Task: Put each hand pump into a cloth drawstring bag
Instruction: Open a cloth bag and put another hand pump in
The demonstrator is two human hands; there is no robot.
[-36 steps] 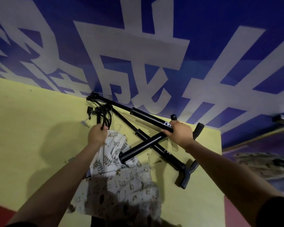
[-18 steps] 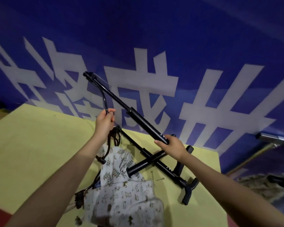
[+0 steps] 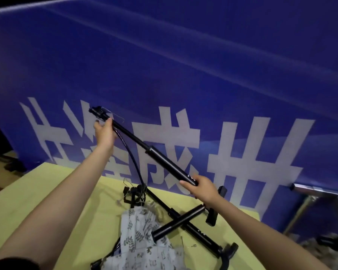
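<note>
Two hands lift one pump [image 3: 164,160] high above the yellow surface [image 3: 47,201]. Right hand [image 3: 203,189] grips its fat tube; left hand [image 3: 103,131], fingers spread, touches the thin rod, maybe to push it short for the bag [image 3: 144,238] below.

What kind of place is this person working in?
Probably a makeshift packing station: a yellow table set against a blue banner with large white characters, with black hand pumps and patterned cloth bags laid out.
</note>
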